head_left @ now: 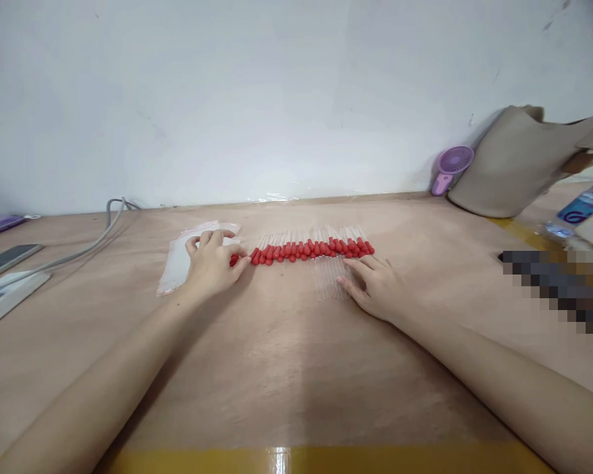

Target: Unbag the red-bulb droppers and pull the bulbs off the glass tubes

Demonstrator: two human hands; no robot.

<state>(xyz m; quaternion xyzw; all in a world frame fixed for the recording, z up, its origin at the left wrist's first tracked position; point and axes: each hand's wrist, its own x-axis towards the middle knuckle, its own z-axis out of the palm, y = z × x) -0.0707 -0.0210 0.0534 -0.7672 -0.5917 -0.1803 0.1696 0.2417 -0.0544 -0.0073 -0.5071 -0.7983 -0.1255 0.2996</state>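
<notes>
A row of droppers with red rubber bulbs lies across the table, thin clear stems pointing toward the wall. My left hand is at the row's left end, thumb and index finger close together around a red bulb, other fingers loosely bent. Beneath and beside that hand lie clear zip bags. In front of the row, toward its right, is a bunch of thin clear tubes. My right hand rests at the right side of these tubes, its thumb and fingers apart.
Against the wall at right are a purple handheld fan and a beige bag, with a water bottle nearby. A grey cable, a phone-like device and a white box lie at left.
</notes>
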